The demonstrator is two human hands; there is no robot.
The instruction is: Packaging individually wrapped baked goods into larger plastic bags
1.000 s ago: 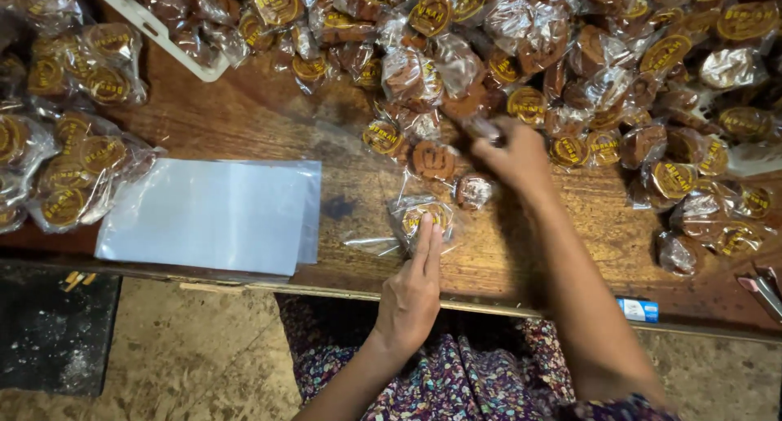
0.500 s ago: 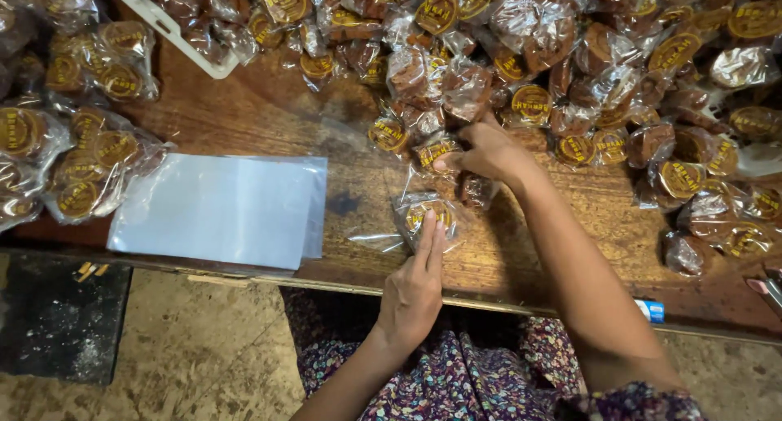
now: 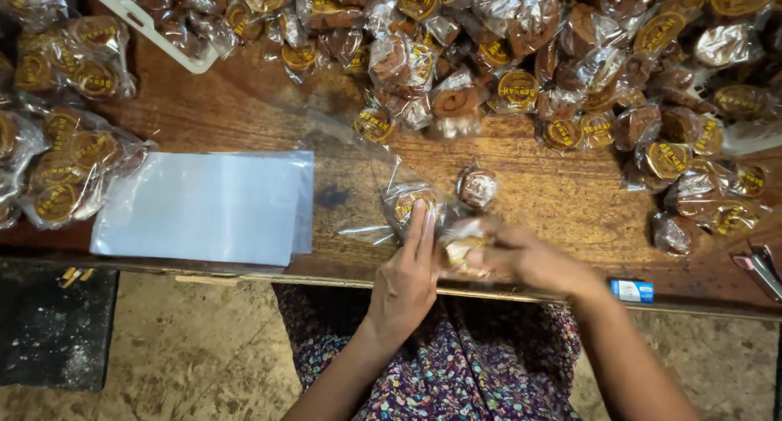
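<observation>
Fingers of left hand (image 3: 405, 278) flat on clear bag (image 3: 407, 205) | right hand (image 3: 521, 258) clamps wrapped cake (image 3: 463, 250) | near table edge (image 3: 244, 273)

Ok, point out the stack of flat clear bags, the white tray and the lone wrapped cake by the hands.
stack of flat clear bags (image 3: 199, 205), head view, middle of top sheet.
white tray (image 3: 147, 24), head view, its rim.
lone wrapped cake (image 3: 477, 186), head view, its centre.

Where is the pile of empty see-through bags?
The stack of clear plastic bags lies flat near the wooden table's front edge, left of the left hand.
</observation>
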